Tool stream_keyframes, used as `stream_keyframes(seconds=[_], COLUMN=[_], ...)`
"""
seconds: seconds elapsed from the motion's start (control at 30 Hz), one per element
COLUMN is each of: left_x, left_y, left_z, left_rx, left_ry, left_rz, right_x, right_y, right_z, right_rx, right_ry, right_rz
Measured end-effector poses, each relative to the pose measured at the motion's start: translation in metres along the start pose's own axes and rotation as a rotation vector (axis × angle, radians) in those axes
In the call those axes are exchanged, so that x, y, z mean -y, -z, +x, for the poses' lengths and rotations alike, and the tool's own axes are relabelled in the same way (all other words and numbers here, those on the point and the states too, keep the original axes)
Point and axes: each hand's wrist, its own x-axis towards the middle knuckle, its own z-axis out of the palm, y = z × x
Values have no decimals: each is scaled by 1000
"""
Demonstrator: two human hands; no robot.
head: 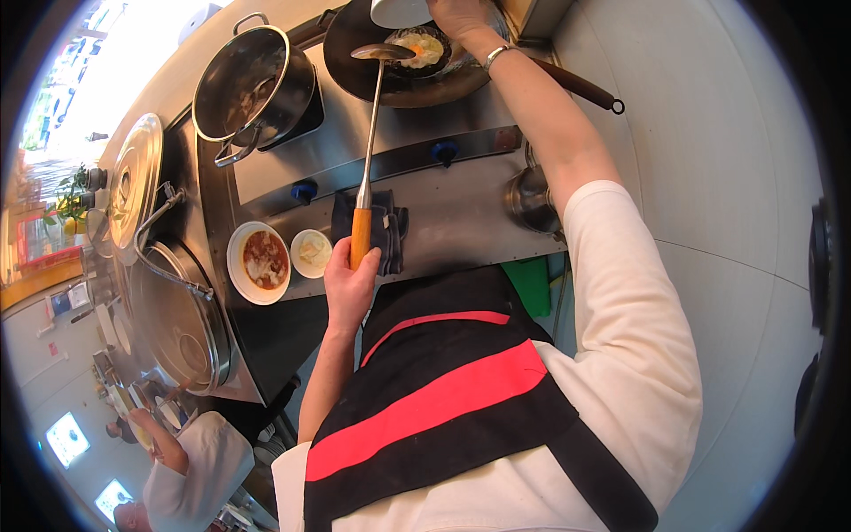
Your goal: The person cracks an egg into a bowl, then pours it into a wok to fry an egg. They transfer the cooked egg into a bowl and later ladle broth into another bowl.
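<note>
My left hand (350, 282) grips the wooden handle of a long metal ladle (369, 153), whose bowl hangs over a dark wok (412, 96) on the stove. An egg (419, 50) with an orange yolk lies in the wok. At the top edge, my right hand (459, 14) is on a white bowl (399, 12) above the wok; both are cut off by the frame. Near my left hand stand a white bowl of red sauce (266, 259) and a smaller white bowl with pale contents (312, 253). A folded dark cloth (391, 233) lies beyond that hand.
A deep steel pot (252, 86) stands left of the wok, whose handle (578, 85) points right. A metal pot (535, 199) sits under my right arm. Farther left are a large round vat (179, 319), a curved faucet (149, 226) and a co-worker (193, 465).
</note>
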Motion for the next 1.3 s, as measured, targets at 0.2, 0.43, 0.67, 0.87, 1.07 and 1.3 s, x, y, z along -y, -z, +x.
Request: stream_keyframes(seconds=[0.2, 0.43, 0.67, 0.87, 1.07, 1.3], left_x=[0, 0, -1, -1, -3, -3], left_y=[0, 1, 2, 2, 1, 3], left_z=[-1, -1, -3, -6, -5, -5], left_rx=[5, 0, -10, -16, 0, -17], left_ry=[1, -27, -35, -42, -44, -41], left_rz=[-12, 18, 10, 14, 4, 25], right_x=[14, -3, 1, 4, -4, 1], right_y=[5, -31, -25, -15, -21, -18], right_z=[20, 20, 15, 25, 21, 22], right_rx=[300, 501, 477, 539, 457, 542], right_ry=[118, -6, -229, -182, -304, -240], right_rz=[-228, -345, -270, -255, -285, -264])
